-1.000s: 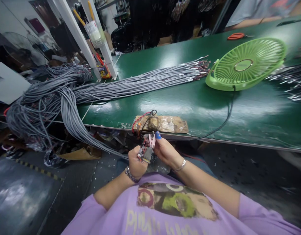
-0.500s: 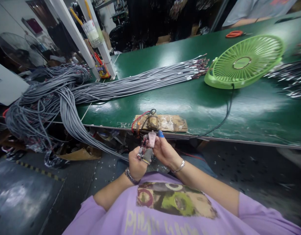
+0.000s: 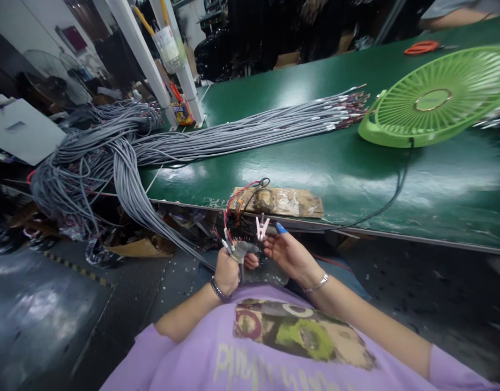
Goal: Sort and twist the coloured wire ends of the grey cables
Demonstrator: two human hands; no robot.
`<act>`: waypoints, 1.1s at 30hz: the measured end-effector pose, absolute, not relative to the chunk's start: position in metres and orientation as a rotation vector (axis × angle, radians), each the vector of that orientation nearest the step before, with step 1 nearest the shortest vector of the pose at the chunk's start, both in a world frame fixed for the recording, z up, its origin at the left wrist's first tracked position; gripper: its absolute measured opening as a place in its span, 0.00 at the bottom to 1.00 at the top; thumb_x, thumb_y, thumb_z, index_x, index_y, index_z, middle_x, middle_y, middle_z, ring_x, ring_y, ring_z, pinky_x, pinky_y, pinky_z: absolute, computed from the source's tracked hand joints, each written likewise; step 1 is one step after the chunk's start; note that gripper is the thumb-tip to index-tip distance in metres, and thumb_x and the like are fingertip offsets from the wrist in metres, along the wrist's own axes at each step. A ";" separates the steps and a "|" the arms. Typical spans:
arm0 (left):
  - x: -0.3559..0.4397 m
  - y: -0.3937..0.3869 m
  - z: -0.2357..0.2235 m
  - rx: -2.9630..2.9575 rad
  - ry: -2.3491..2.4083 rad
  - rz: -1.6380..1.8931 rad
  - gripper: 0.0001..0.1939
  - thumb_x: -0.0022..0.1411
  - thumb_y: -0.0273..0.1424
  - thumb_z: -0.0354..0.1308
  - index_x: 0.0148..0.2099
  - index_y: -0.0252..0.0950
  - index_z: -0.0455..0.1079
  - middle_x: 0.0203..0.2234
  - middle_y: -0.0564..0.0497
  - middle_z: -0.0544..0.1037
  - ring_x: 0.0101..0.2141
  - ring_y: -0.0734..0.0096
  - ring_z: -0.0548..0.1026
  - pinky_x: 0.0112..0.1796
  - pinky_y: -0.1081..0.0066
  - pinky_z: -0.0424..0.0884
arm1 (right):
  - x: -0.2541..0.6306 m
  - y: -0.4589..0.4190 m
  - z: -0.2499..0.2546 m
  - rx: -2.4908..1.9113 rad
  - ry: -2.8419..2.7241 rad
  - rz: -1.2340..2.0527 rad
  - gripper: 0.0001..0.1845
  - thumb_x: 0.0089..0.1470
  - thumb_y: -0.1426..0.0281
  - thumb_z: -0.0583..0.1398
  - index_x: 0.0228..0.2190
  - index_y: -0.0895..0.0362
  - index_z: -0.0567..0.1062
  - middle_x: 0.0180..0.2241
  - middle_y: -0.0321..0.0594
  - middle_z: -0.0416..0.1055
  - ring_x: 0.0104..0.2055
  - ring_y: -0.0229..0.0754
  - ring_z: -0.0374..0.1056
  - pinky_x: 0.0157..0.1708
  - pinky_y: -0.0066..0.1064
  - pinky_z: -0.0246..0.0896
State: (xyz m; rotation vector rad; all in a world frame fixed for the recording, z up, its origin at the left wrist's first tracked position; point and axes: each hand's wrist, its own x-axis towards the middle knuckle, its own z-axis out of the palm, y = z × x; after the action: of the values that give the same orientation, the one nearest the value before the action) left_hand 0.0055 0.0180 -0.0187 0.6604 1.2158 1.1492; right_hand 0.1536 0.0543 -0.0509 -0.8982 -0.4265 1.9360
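Note:
My left hand (image 3: 227, 269) is closed around the end of a bundle of grey cables (image 3: 180, 244). Thin coloured wire ends (image 3: 226, 236) fan out above the fist, and a grey cover sits on the thumb. To its right, my right hand (image 3: 292, 255) has its thumb, capped in blue, raised apart from half-curled fingers, with nothing visible in its grasp. A pink clothespin-like clip (image 3: 261, 228) stands just left of that thumb, at the front of the worn wooden block (image 3: 292, 202). Whether the fingertips touch it I cannot tell.
The cable bundle runs back to a large tangled pile (image 3: 78, 157) on the green table (image 3: 315, 168). More cables lie straight across it. A green fan (image 3: 432, 100), orange-handled scissors (image 3: 423, 48) and white posts (image 3: 184, 70) stand behind. Another person's arm (image 3: 457, 18) rests at the far edge.
The wire ends in my left hand have moved away from the pink clip and now spread apart. My right hand has drawn slightly right and opened. The view has shifted, moving the scene rightward.

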 end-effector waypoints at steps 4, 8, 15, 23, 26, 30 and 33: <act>0.006 0.020 -0.022 0.696 1.166 1.212 0.27 0.45 0.52 0.66 0.34 0.31 0.76 0.26 0.43 0.81 0.28 0.64 0.79 0.27 0.71 0.72 | 0.161 0.050 -0.053 -0.983 -0.472 1.863 0.16 0.41 0.55 0.69 0.25 0.54 0.77 0.26 0.37 0.74 0.24 0.37 0.66 0.25 0.29 0.64; 0.006 0.017 -0.025 0.801 1.179 1.081 0.22 0.48 0.49 0.65 0.31 0.32 0.75 0.24 0.45 0.80 0.20 0.71 0.76 0.21 0.75 0.67 | 0.170 0.043 -0.047 -1.136 -0.803 1.664 0.16 0.41 0.56 0.69 0.27 0.54 0.78 0.25 0.36 0.74 0.26 0.38 0.65 0.26 0.29 0.62; 0.020 0.003 -0.035 1.155 1.199 0.772 0.12 0.50 0.38 0.64 0.27 0.33 0.72 0.16 0.55 0.71 0.15 0.77 0.65 0.17 0.76 0.59 | 0.200 0.027 -0.032 -1.100 -1.656 1.428 0.12 0.50 0.61 0.64 0.37 0.52 0.79 0.35 0.42 0.76 0.36 0.47 0.70 0.37 0.35 0.66; 0.027 0.006 -0.011 1.637 1.282 0.450 0.10 0.49 0.27 0.62 0.37 0.33 0.76 0.24 0.54 0.76 0.28 0.70 0.72 0.27 0.76 0.63 | 0.200 0.019 -0.002 -0.992 -1.995 0.976 0.10 0.53 0.61 0.60 0.28 0.52 0.78 0.26 0.40 0.76 0.26 0.43 0.72 0.27 0.31 0.69; 0.026 0.007 -0.009 1.697 1.247 0.428 0.10 0.53 0.30 0.61 0.40 0.34 0.75 0.26 0.54 0.77 0.29 0.71 0.74 0.28 0.77 0.64 | 0.202 0.020 -0.005 -1.042 -1.990 0.875 0.11 0.54 0.61 0.59 0.28 0.53 0.78 0.26 0.40 0.77 0.26 0.44 0.72 0.27 0.31 0.69; 0.024 0.008 -0.010 1.823 1.179 0.478 0.09 0.57 0.29 0.58 0.40 0.34 0.74 0.28 0.51 0.78 0.31 0.69 0.75 0.31 0.76 0.66 | 0.209 0.021 -0.013 -1.115 -1.933 0.830 0.10 0.53 0.61 0.59 0.28 0.53 0.77 0.27 0.39 0.78 0.27 0.45 0.73 0.28 0.32 0.69; 0.022 0.009 -0.007 1.844 1.162 0.576 0.08 0.59 0.31 0.58 0.40 0.34 0.75 0.32 0.47 0.80 0.35 0.64 0.77 0.36 0.73 0.69 | 0.211 0.020 -0.014 -1.159 -1.874 0.828 0.10 0.53 0.61 0.60 0.30 0.52 0.77 0.27 0.39 0.78 0.28 0.45 0.73 0.30 0.32 0.69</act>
State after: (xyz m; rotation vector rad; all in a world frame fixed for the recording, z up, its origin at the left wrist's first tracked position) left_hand 0.0219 0.0086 -0.0070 1.8442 1.1618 0.5756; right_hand 0.2112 0.0200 -0.0137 -1.1590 -1.8735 0.8282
